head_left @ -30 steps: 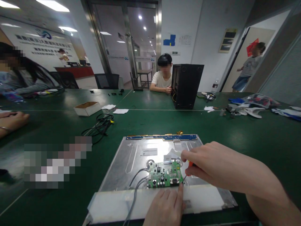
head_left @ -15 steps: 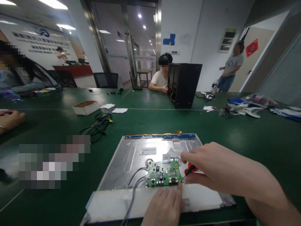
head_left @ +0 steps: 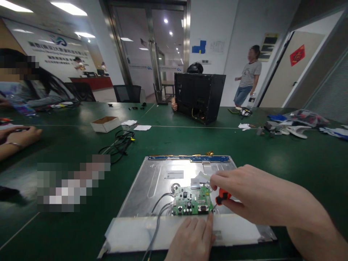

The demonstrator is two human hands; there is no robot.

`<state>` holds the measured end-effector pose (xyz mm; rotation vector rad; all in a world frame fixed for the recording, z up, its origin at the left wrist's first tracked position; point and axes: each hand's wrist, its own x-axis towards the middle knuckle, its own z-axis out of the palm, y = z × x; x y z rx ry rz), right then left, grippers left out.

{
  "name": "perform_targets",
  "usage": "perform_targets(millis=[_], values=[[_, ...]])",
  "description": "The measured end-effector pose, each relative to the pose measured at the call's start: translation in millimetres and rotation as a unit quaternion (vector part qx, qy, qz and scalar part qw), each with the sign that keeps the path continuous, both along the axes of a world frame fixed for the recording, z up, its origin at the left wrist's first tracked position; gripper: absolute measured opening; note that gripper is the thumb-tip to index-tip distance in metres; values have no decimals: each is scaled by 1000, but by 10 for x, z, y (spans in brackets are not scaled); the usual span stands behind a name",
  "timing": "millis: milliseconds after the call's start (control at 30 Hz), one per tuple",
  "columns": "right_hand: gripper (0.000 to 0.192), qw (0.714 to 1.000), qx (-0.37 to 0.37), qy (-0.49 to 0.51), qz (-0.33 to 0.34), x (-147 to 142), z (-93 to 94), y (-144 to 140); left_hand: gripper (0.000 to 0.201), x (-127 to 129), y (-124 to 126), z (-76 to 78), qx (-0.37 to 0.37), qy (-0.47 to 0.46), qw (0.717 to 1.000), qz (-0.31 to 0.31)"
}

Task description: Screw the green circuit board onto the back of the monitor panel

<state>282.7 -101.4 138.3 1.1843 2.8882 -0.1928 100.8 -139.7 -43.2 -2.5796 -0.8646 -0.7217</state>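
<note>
while hands [head_left: 244, 197] work, a cable [head_left: 118, 143] lies beyond the panel [head_left: 160, 177].

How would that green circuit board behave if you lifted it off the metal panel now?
The green circuit board looks thin and stiff, probably light. Grey cables and a flat ribbon run to it, so it would likely tug back. Its exposed components suggest it is fragile.

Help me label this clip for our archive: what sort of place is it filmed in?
Probably an office room used as an electronics repair or teardown workshop: long green tables, a screen's metal back panel with a green circuit board under an orange-handled screwdriver, and an opened black computer case.
</note>
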Motion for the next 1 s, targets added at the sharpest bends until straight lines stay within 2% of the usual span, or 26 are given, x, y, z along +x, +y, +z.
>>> perform_targets(millis=[67, 233, 333, 567, 800, 1000], values=[[5, 1000, 0, -8, -13, -7, -10, 6, 41, 4, 1, -2, 2, -4, 1000, 1], [20, 997, 51, -34, -52, -25, -67, 28, 40, 6, -1, -19, 4, -6, 1000, 2], [21, 997, 54, -34, -45, -26, -69, 26, 41, 3, -3, -21, 5, -5, 1000, 2], [2, 999, 44, -14, -22, 28, -48, -8, 40, 3, 2, -2, 0, 5, 1000, -1], [9, 999, 42, -15, -11, 66, -55, 8, 37, 1, 2, -35, -5, 8, 1000, -2], [14, 1000, 12, -8, -11, 31, -23, -16, 34, -4, -4, -26, -10, 9, 1000, -7]])
